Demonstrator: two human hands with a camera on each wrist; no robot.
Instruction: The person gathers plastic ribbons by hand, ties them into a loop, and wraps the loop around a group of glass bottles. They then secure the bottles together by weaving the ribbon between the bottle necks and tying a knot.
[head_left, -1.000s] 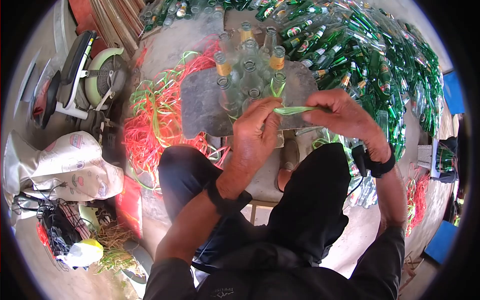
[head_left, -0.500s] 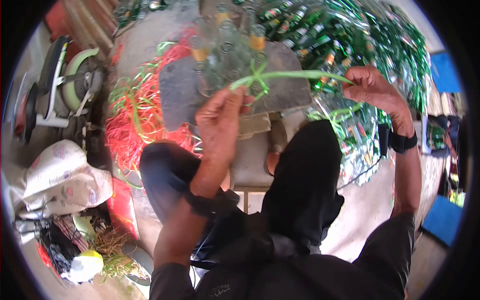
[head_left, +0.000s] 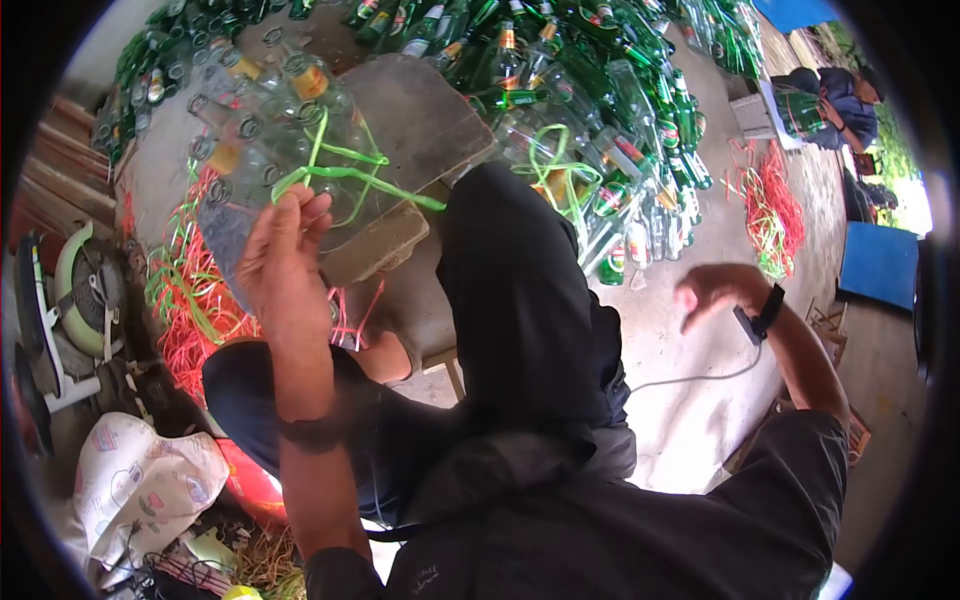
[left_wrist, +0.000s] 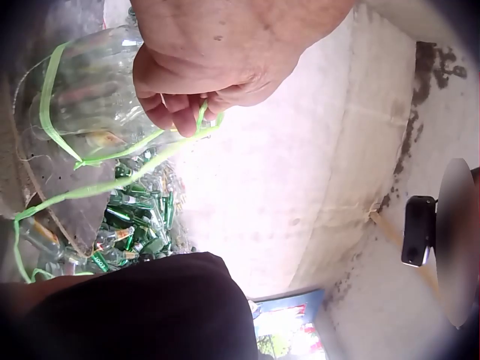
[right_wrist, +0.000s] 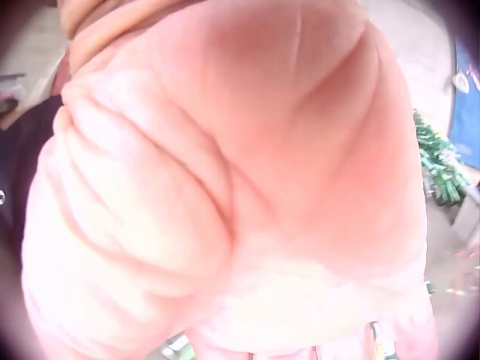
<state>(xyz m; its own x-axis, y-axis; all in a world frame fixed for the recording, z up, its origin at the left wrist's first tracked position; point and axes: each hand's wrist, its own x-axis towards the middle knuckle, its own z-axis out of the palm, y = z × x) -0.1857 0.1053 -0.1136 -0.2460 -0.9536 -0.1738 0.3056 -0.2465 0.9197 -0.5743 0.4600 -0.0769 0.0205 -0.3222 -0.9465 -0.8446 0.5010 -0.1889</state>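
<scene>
Between thumb and fingers, the left hand [head_left: 290, 265] pinches a green plastic strap [head_left: 405, 194] near the cluster of clear bottles [head_left: 311, 84], in the head view. These bottles stand on a dark slab [head_left: 410, 115], with green strap around part of the group. In the left wrist view the strap [left_wrist: 112, 185] runs from the fingers of the left hand [left_wrist: 217, 56] past the bottles [left_wrist: 94, 97]. The right hand [head_left: 725, 292] is in the air at the right, holding nothing visible. Its palm [right_wrist: 240, 172] fills the right wrist view, fingers extending down.
Green bottles [head_left: 600, 50] are heaped beyond the slab. Red and green strapping [head_left: 195, 320] lies at the left, more strapping [head_left: 775, 215] at the right. A scooter-like machine [head_left: 85, 290] and a patterned cloth [head_left: 140, 490] are at the left. Another person [head_left: 845, 110] is at the upper right.
The right hand has let go of the strap and moved right and down. The left hand still pinches it. The head view has swung, so the bottles appear farther left.
</scene>
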